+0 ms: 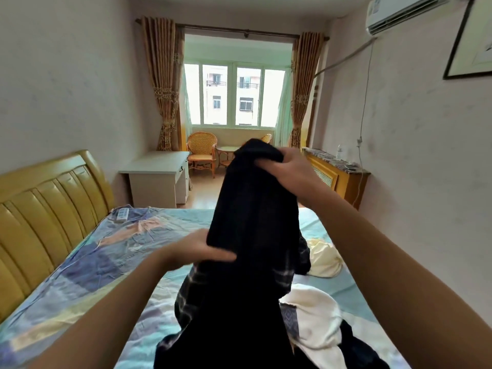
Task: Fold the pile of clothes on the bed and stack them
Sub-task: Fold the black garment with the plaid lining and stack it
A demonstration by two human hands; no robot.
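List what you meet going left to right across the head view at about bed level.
Yellow padded headboard → remote control → left hand → black garment held up in both hands → right hand → cream garment on the patchwork bedsheet.

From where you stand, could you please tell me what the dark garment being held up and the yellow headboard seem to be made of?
Dark garment: soft woven or knitted fabric, matte; it drapes limply from the right hand and the left hand.
Yellow headboard: probably padded leather or vinyl, glossy; sheen on stitched vertical panels.
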